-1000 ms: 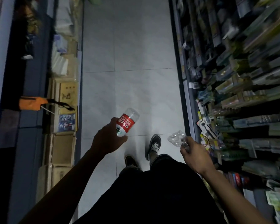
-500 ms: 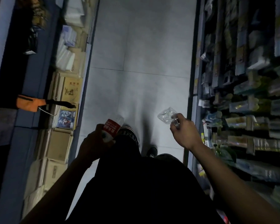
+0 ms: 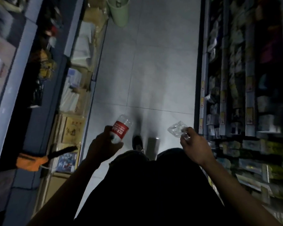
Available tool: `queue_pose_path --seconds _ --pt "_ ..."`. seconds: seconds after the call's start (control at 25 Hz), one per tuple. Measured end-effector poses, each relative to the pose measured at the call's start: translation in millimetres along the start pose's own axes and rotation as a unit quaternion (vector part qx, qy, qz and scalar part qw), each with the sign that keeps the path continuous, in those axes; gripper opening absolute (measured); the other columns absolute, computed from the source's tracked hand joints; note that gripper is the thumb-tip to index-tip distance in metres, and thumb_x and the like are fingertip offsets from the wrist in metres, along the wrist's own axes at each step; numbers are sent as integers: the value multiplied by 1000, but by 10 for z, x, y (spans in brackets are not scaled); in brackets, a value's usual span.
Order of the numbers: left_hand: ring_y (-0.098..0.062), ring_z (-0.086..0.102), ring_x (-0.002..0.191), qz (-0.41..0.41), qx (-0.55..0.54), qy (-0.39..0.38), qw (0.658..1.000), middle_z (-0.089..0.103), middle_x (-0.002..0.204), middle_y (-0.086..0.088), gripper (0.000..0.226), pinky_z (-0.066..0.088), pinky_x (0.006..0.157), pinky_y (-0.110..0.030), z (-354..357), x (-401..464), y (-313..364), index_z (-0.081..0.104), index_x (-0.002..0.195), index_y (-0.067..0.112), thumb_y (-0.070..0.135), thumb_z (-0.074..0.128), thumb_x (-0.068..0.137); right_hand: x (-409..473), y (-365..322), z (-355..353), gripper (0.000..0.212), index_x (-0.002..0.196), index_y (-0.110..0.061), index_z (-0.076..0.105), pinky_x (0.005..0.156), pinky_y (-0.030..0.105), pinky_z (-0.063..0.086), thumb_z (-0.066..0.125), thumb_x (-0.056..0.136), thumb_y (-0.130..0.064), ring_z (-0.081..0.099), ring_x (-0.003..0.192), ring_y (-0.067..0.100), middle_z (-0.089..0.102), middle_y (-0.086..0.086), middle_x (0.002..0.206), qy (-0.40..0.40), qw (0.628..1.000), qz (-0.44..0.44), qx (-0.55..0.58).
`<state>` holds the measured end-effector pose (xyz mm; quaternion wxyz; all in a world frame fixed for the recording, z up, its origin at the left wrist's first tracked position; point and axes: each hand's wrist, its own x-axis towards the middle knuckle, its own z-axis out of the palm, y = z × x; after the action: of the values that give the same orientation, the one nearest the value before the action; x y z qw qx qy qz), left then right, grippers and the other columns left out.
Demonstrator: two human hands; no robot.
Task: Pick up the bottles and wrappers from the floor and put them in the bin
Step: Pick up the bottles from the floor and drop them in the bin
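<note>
Tightly, the fingers of the left hand [image 3: 103, 146] wrap the neck end of one clear plastic bottle [image 3: 120, 128] with a red label; its base points up and away from the body, tilted toward the right. The right hand [image 3: 194, 146] pinches one crumpled clear wrapper [image 3: 176, 128] between thumb and fingertips, the rest of the film sticking out to the left of the knuckles. So there are two pieces of litter, one per hand, both held above the grey tiled floor [image 3: 153, 70] and well apart from each other.

Below and between the hands, one dark shoe [image 3: 137, 142] shows on the tiles ahead of the person's dark clothing; a second foot is only a blur just to its right. Shelving runs along both sides of the aisle: stacked boxes [image 3: 72, 128] and an orange tool [image 3: 31, 160] on the left, packed goods [image 3: 235, 95] on the right, too smeared to count.

At the far end of the aisle, near the left shelving, stands one pale green bin [image 3: 119, 10], its top cut off by the frame edge.

Compared with half a second ago, the bin has come into view, the bottle is lifted clear of the leg and shows more of its label, and both hands sit lower in the frame.
</note>
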<state>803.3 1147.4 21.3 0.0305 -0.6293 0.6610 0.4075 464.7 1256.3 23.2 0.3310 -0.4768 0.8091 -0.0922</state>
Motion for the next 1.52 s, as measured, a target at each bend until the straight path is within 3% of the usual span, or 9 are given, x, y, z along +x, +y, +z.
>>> queue_pose_path --seconds 0.2,0.36,0.52,0.64,0.76,1.0,1.24,1.36,1.52 --pt "-16 59 86 56 36 8 998 67 115 -4 80 45 77 -31 -579 1251 902 41 141 19 40 86 78 648 70 -489 26 119 -26 53 74 43 51 57 93 -30 68 95 42 73 15 107 33 997 65 11" --pt "-18 64 91 73 52 4 996 66 113 -3 78 52 78 -35 -795 2231 1491 38 139 21 43 84 79 1531 155 -826 26 117 -24 50 72 45 52 58 92 -27 67 93 45 72 19 107 33 998 52 16" --pt "-21 66 90 34 61 16 997 68 110 -3 77 54 72 -35 -944 2851 1978 40 137 23 45 84 78 2597 51 -1358 27 120 -22 57 74 43 52 59 93 -26 69 97 40 74 14 108 49 997 44 32" --pt "-7 59 74 -3 43 16 999 66 95 9 71 41 60 -22 -1058 3135 2211 43 133 23 43 84 79 3342 -138 -1745 26 119 -23 58 75 41 52 58 92 -27 69 99 37 74 9 106 45 998 16 32" --pt "3 55 68 -46 11 22 999 62 85 15 68 38 56 -20 -1216 3433 2341 43 128 27 44 85 78 4101 -390 -2106 28 118 -26 54 79 40 54 54 91 -32 69 99 35 74 4 107 28 999 -10 21" --pt "-12 61 74 -82 4 25 996 66 90 10 72 45 65 -30 -1634 4441 2564 44 131 29 46 85 75 5598 -972 -2621 28 117 -28 54 81 45 55 56 90 -31 68 94 34 73 2 105 34 998 -48 0" --pt "-20 64 77 -21 35 16 999 63 86 10 67 45 66 -32 -2419 5872 3221 43 124 26 46 84 75 6676 -1417 -3068 29 121 -20 58 77 38 51 59 94 -28 68 95 34 73 7 103 45 999 4 0" --pt "-21 65 78 34 58 21 998 64 89 8 69 44 66 -31 -2819 6614 3659 42 125 26 45 85 75 7065 -1440 -3280 38 122 -25 59 78 38 52 45 92 -45 69 101 31 71 4 114 25 999 35 -17" --pt "-18 66 76 82 48 35 995 65 90 7 68 55 66 -36 -3202 7565 4330 41 126 29 46 84 76 7554 -1459 -3645 18 112 -26 57 67 35 48 57 94 -30 68 82 26 67 1 91 26 995 88 32"
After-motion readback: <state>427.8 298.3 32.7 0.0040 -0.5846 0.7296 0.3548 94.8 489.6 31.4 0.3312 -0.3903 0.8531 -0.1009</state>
